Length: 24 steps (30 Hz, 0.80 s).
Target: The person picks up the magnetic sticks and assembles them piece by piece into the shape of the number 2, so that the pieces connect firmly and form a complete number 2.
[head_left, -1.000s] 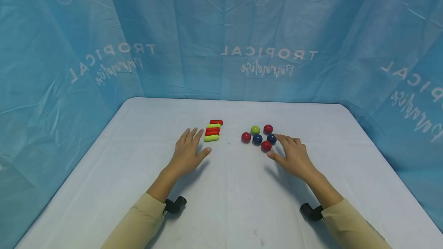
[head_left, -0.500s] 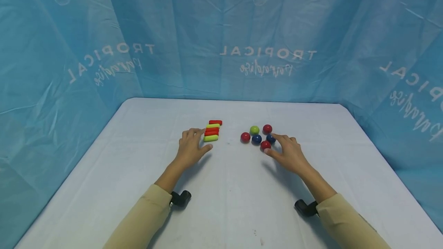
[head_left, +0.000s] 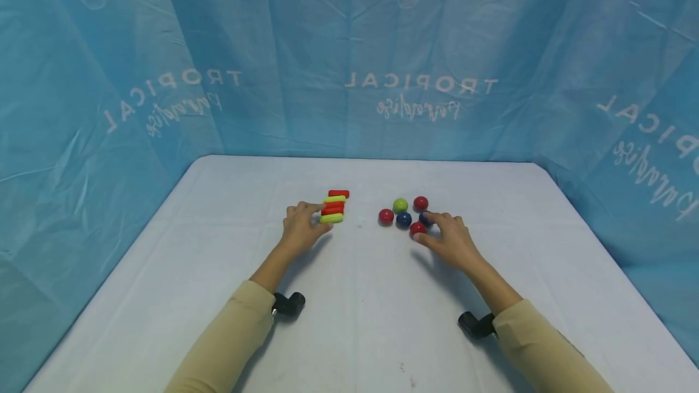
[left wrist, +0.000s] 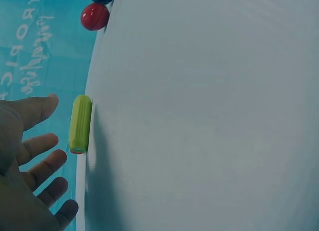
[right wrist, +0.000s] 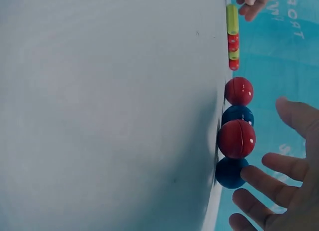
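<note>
My left hand [head_left: 299, 229] hovers at the left of a row of short red and yellow-green sticks, fingers spread around the nearest yellow-green stick [head_left: 331, 219]. In the left wrist view that stick [left wrist: 80, 123] stands apart from the thumb and fingertips. Behind it lie red sticks [head_left: 333, 208], another yellow-green stick [head_left: 335, 199] and a far red stick [head_left: 338, 194]. My right hand [head_left: 454, 242] reaches over the right side of a cluster of glossy balls. Its thumb is by the front red ball [head_left: 417, 228], its forefinger partly covering a blue ball [head_left: 424, 219]. Neither hand holds anything.
The cluster also has a left red ball [head_left: 386, 217], a middle blue ball [head_left: 403, 220], a green ball [head_left: 400, 205] and a back red ball [head_left: 420, 203]. A white cloth covers the table [head_left: 349, 320]; blue printed curtains [head_left: 349, 47] surround its far sides.
My left hand has moved forward and right, its fingers bending toward the sticks. The right hand has shifted slightly left, closer over the front red and right blue balls. Sticks and balls keep their arrangement.
</note>
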{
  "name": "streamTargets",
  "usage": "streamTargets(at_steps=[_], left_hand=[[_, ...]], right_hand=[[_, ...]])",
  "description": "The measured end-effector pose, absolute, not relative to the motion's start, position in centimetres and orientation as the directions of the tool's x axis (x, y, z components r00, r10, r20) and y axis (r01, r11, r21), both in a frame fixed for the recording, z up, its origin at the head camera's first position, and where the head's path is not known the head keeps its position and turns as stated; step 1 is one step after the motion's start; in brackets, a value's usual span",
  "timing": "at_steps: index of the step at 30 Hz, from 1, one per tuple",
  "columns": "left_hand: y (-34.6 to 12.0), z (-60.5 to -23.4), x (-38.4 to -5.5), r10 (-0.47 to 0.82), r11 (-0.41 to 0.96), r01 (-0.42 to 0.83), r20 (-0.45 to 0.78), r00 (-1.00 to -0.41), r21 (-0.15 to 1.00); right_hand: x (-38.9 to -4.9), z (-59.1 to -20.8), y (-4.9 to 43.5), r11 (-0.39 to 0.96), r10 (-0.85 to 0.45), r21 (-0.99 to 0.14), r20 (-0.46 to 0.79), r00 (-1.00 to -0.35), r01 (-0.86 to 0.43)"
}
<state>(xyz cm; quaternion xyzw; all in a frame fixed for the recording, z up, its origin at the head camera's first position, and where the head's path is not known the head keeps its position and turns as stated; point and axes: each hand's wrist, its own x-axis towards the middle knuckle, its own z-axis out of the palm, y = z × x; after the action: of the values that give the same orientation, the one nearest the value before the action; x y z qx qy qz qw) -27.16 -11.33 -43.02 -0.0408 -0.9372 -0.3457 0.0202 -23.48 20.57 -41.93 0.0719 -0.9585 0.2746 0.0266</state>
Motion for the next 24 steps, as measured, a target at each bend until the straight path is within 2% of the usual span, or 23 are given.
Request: streamTargets(at_steps=[12, 24], left_hand=[[-11.6, -43.3, -28.4, 0.042, 0.732, 0.037, 0.009, -0.999, 0.681], [-11.8, -43.1, -28.7, 0.039, 0.714, 0.033, 0.007, -0.999, 0.699]], right_hand=[[-24.4, -42.3, 20.3, 0.846, -0.118, -0.519, 0.049, -0.992, -0.126], [-25.4, -42.2, 20.4, 0.85, -0.129, -0.515, -0.003, -0.992, -0.109]])
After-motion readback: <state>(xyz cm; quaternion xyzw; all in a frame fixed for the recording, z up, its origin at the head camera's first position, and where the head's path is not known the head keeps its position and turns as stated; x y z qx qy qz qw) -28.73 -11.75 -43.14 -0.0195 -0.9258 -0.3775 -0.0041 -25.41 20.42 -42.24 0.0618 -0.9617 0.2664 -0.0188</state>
